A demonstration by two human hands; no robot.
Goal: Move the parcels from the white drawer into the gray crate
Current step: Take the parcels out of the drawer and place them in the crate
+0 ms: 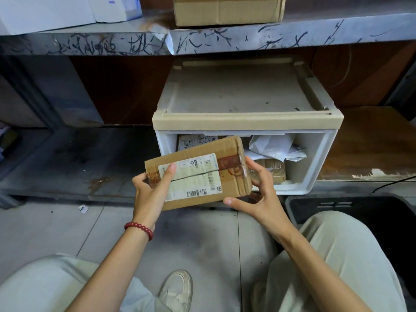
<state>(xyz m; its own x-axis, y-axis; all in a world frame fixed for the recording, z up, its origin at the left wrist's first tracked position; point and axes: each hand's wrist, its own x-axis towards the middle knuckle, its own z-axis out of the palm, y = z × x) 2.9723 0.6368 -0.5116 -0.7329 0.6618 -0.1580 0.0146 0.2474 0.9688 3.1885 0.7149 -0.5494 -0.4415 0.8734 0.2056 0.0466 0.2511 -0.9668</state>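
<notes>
Cardboard parcel (198, 174) with the shipping label is up in the air, just in front of the white drawer (315, 158) and clear of its front edge. The person is crouched on the floor with both hands on it. The left hand (148, 190) grips the left end with the thumb pressed on the label, and the right hand (258, 192) has its fingers (252, 165) curled around the taped right end. So I'd say this is the carry step: picked, not yet dropped off.

The gray crate (290, 212) sits on the near right, partly hidden behind the person's right knee. Next move looks like a swing to the right and down, over the rim, then let go.

Not the last one either. The drawer has a crumpled white mailer bag (272, 145), a taped brown parcel (273, 171) under it, and another labelled one (195, 140) at the far left.
</notes>
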